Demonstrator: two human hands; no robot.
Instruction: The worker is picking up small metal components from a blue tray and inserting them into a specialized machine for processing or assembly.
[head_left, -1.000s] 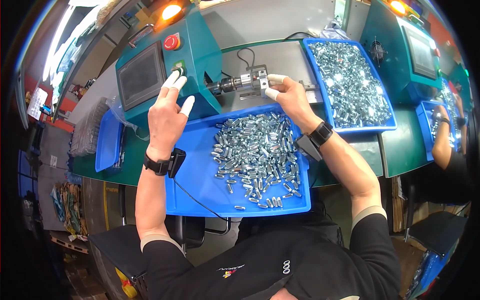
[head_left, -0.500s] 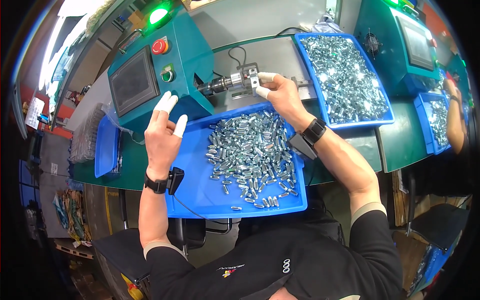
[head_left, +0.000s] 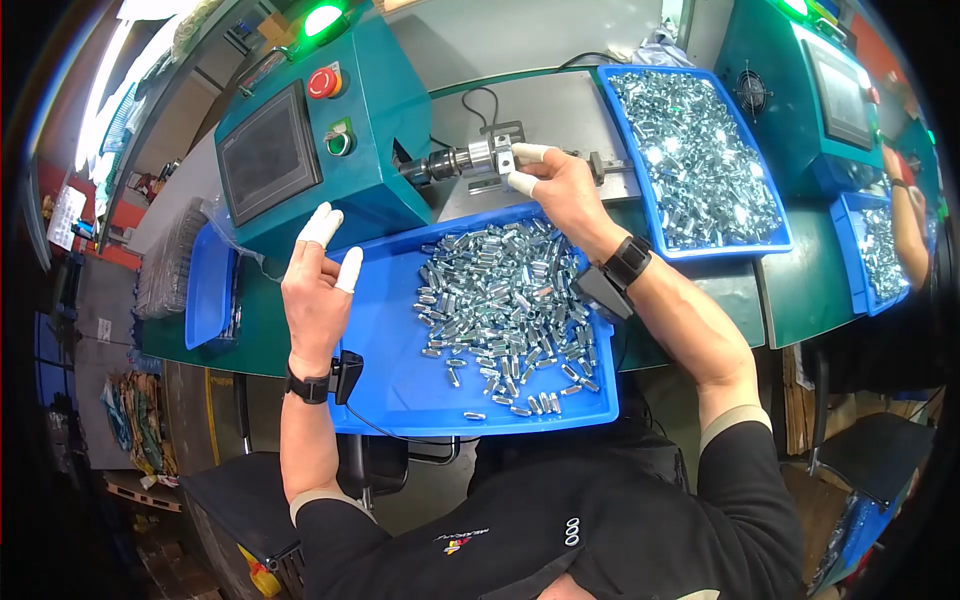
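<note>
A shiny, silvery, boxy metal block (head_left: 504, 157) sits at the right hand (head_left: 572, 196).

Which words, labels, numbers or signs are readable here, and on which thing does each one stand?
Shirt: small lettering, a coloured emblem and white rings; wording not copied here.
Switch: any marks too small to read.
Red button: any marks too small to read.
Screen: no readable text.

Three blue trays (head_left: 385, 370) of metal pieces (head_left: 515, 285), two machine screens (head_left: 265, 155).
</note>
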